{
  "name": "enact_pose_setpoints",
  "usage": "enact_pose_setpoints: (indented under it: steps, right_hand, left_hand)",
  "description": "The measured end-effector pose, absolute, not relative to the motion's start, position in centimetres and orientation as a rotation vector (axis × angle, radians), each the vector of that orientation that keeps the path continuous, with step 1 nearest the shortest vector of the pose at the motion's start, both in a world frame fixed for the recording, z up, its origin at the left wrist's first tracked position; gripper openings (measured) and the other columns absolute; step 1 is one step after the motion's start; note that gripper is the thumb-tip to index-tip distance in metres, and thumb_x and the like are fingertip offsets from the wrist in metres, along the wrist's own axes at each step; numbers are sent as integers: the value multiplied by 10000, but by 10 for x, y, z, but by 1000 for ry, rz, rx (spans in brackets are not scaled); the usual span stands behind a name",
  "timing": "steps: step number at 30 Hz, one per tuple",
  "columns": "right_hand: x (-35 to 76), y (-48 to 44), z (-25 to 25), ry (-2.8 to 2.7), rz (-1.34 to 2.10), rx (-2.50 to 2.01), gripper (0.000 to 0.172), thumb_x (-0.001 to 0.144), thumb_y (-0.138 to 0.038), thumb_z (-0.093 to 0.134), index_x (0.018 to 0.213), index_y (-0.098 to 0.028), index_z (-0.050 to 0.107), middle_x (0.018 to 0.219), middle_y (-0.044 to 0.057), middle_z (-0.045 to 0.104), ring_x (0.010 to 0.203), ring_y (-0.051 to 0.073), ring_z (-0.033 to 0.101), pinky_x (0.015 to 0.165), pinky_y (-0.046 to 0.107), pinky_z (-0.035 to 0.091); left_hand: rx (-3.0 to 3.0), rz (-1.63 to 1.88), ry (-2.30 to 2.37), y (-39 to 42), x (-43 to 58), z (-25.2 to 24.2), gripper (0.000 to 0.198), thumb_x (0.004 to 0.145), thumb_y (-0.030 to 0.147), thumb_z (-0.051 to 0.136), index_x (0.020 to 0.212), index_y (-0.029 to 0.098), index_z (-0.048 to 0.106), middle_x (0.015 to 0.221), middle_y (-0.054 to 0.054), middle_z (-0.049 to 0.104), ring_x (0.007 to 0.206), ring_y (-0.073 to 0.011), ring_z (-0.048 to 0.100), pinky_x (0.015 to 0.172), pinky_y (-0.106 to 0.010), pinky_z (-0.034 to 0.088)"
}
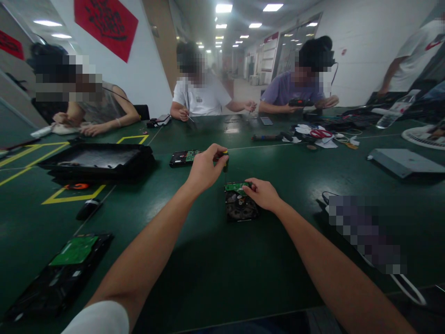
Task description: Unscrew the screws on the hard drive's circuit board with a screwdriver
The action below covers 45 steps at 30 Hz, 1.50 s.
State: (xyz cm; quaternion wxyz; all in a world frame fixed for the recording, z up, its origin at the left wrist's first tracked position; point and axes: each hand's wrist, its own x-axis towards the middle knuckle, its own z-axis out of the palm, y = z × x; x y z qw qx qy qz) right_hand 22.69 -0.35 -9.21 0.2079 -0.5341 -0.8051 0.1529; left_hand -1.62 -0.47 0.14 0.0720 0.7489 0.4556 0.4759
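Note:
In the head view, my left hand pinches the handle of a small screwdriver with yellow and dark parts. Its thin shaft points down at the near hard drive, over the corner of the green circuit board; whether the tip touches a screw is too small to tell. My right hand grips the right edge of that drive, thumb on the board, fingers partly hidden behind it. Behind my left hand lies another hard drive with a green board. At the lower left lies a third drive.
To the left are a black tray, a mouse and yellow tape marks. On the right lie a pouch and a grey metal box. Farther back are a bottle, scissors and cables. Several people are across the green table.

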Motion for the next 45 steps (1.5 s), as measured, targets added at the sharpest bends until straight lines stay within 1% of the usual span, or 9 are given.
enact_pose_setpoints:
  steps: [6, 9, 14, 21, 27, 32, 36, 40, 45]
  right_hand:
    - [227, -3, -92, -2245, 409, -1483, 448, 999, -538, 527, 1286, -223, 664, 894, 52, 722, 755, 176, 620, 631, 273, 374]
    - [227, -3, -94, -2237, 406, -1489, 457, 998, -544, 527, 1295, -223, 658, 881, 46, 718, 742, 170, 615, 624, 270, 367]
    - [227, -3, -95, -2239, 408, -1484, 458, 1001, -552, 521, 1300, -231, 653, 880, 41, 717, 745, 169, 619, 624, 269, 365]
    - [227, -3, -93, -2250, 402, -1471, 462, 1002, -551, 519, 1291, -219, 657, 903, 56, 727, 758, 177, 627, 636, 275, 377]
    - [227, -2, -94, -2256, 412, -1478, 446, 1000, -548, 525, 1278, -228, 666, 909, 56, 728, 755, 177, 628, 632, 272, 375]
    - [226, -2, -93, -2243, 399, -1495, 443, 996, -539, 534, 1278, -224, 669, 899, 57, 732, 771, 184, 636, 644, 277, 387]
    - [226, -3, -90, -2246, 407, -1495, 442, 999, -543, 527, 1278, -231, 669, 913, 57, 736, 786, 187, 643, 642, 276, 390]
    - [226, -4, -90, -2252, 407, -1492, 456, 1000, -556, 521, 1283, -229, 665, 941, 60, 737, 794, 187, 644, 642, 276, 389]
    - [227, -3, -92, -2246, 419, -1487, 441, 1002, -547, 520, 1276, -235, 668, 955, 59, 737, 788, 182, 642, 635, 274, 384]
  left_hand:
    - [2255, 1467, 1343, -7, -15, 2, 199, 863, 242, 732, 1043, 229, 647, 1025, -37, 688, 903, -171, 678, 813, -323, 568]
    - [2309, 1458, 1351, -9, -15, 5, 188, 877, 193, 691, 1060, 238, 678, 1118, -57, 651, 971, -182, 665, 828, -326, 570]
    - [2383, 1367, 1342, -6, -18, 4, 271, 927, 142, 594, 1151, 266, 682, 1121, -43, 718, 1015, -197, 686, 912, -366, 553]
    - [2205, 1428, 1402, -2, -18, -3, 272, 870, 295, 745, 1106, 244, 621, 950, -27, 728, 843, -184, 704, 831, -362, 576]
    - [2218, 1514, 1475, -6, -14, 0, 220, 839, 208, 743, 1029, 240, 637, 1078, -59, 667, 958, -197, 669, 783, -330, 590]
    - [2280, 1438, 1439, -5, -18, 1, 222, 874, 163, 681, 1074, 247, 636, 996, -38, 724, 900, -194, 703, 859, -375, 579]
    - [2206, 1432, 1436, -1, -19, -2, 249, 858, 218, 719, 1076, 242, 600, 988, -41, 733, 876, -197, 720, 849, -381, 587]
    - [2090, 1542, 1434, 3, -17, -9, 350, 796, 287, 801, 1043, 228, 561, 1101, -72, 699, 932, -206, 709, 833, -382, 596]
    - [2116, 1602, 1395, 1, -15, -8, 254, 825, 241, 752, 1026, 221, 598, 1095, -64, 640, 958, -193, 663, 774, -331, 600]
